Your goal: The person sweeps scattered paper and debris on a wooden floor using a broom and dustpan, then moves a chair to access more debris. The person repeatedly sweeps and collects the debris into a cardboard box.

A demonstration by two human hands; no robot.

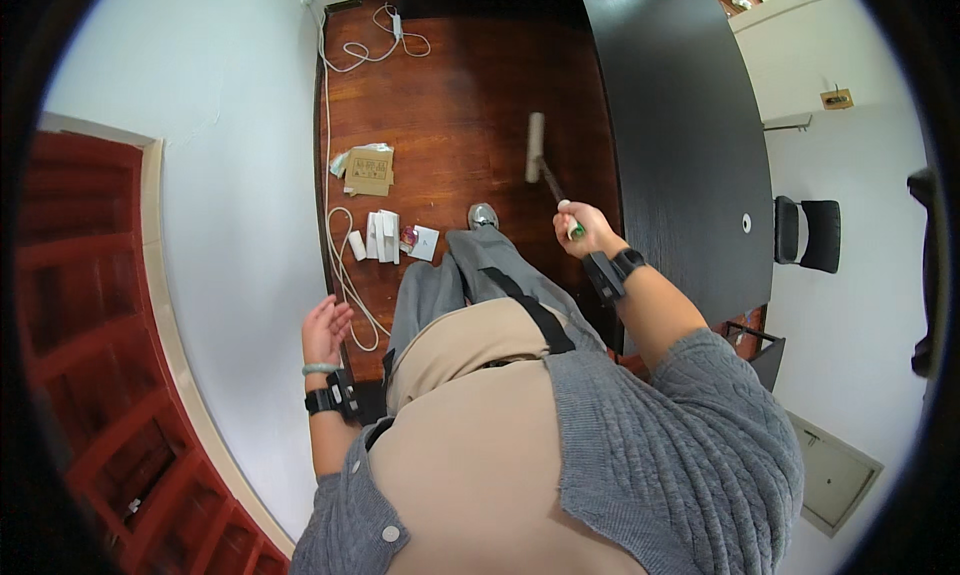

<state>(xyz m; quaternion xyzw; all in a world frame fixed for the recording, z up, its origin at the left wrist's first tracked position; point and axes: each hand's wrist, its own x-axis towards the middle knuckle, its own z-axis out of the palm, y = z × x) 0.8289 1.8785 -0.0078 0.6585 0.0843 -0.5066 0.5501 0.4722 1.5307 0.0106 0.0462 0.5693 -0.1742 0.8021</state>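
Observation:
My right hand [583,228] is wrapped around the white and green handle of a T-shaped tool [535,147], which looks like a roller or a squeegee. Its long pale head points away from me over the dark reddish wood floor [450,87], beside the black desk [682,140]; whether it touches the floor I cannot tell. On the other side, my left hand [327,330] hangs near the white wall with fingers loosely apart and nothing in it. A loop of white cable [341,264] lies close by that hand.
Against the left wall lie a flattened cardboard piece [369,171], white boxes [383,237], a small white roll [357,246] and a white card [424,243]. A power strip [397,26] with its cord lies farther off. Beyond the desk stands a black chair [819,237].

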